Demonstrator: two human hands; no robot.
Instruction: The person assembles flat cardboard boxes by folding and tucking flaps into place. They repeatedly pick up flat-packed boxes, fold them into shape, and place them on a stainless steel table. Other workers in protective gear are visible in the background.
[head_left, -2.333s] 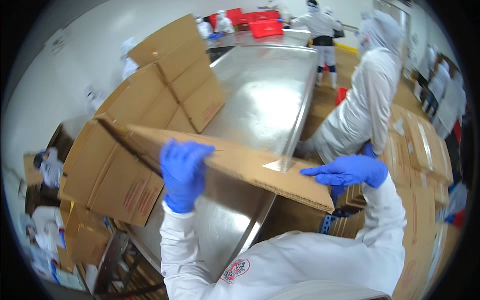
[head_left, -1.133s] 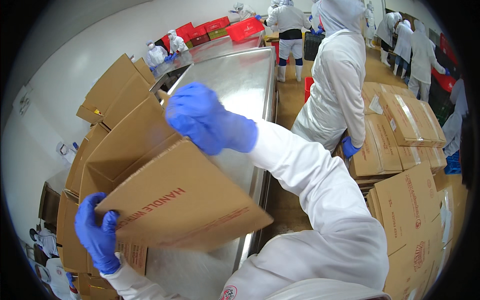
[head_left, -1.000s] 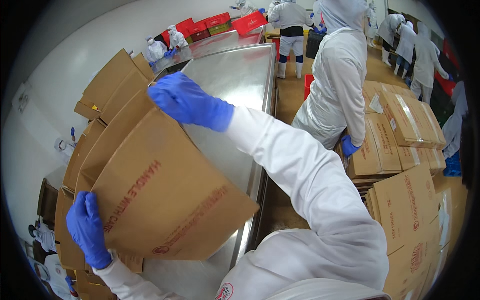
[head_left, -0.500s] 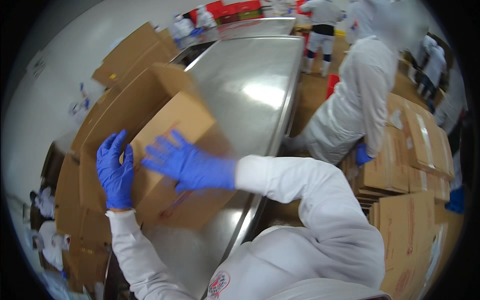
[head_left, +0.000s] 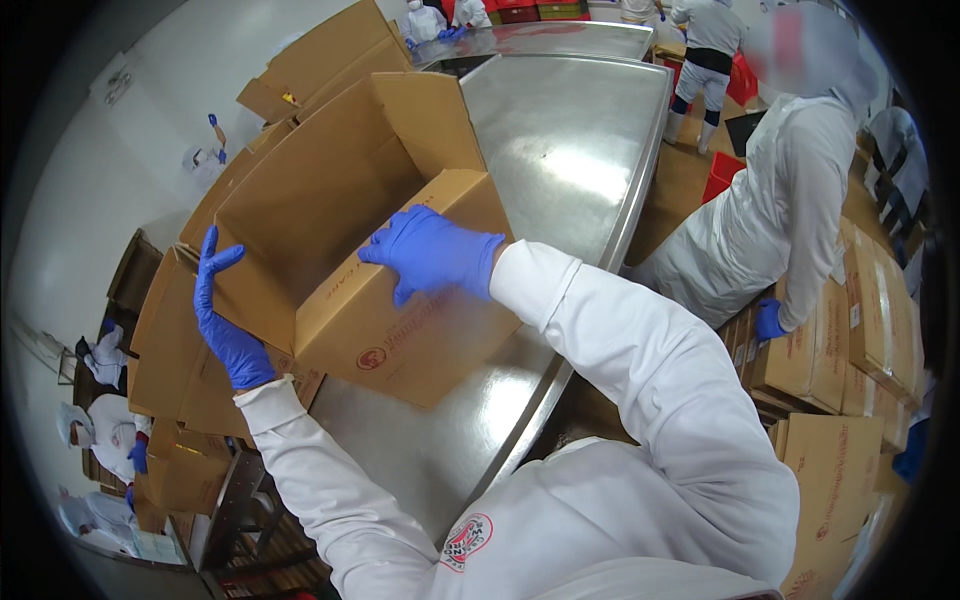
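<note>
A brown cardboard box (head_left: 430, 335) with red print stands open-topped on the steel table in front of me. My right hand (head_left: 435, 252), in a blue glove, grips its near upper edge, fingers bent over the rim and thumb on the outer face. At the box's left end is my left hand (head_left: 228, 325), also gloved in blue. Its fingers are stretched up beside the raised cardboard there, thumb apart; whether the palm touches it is hard to tell. The far wall and the right end flap stand upright, leaving the inside in view.
The long steel table (head_left: 570, 130) runs away from me. More open cardboard boxes (head_left: 330, 55) stand behind and left of mine. At right, a co-worker in white (head_left: 740, 210) leans by stacked cartons (head_left: 800, 350). Other people work farther off, near a red bin (head_left: 722, 178).
My right hand has gone from spread above the box to bent over its near edge. My left fingers have straightened upward. The view has shifted, and the box shows farther right.
</note>
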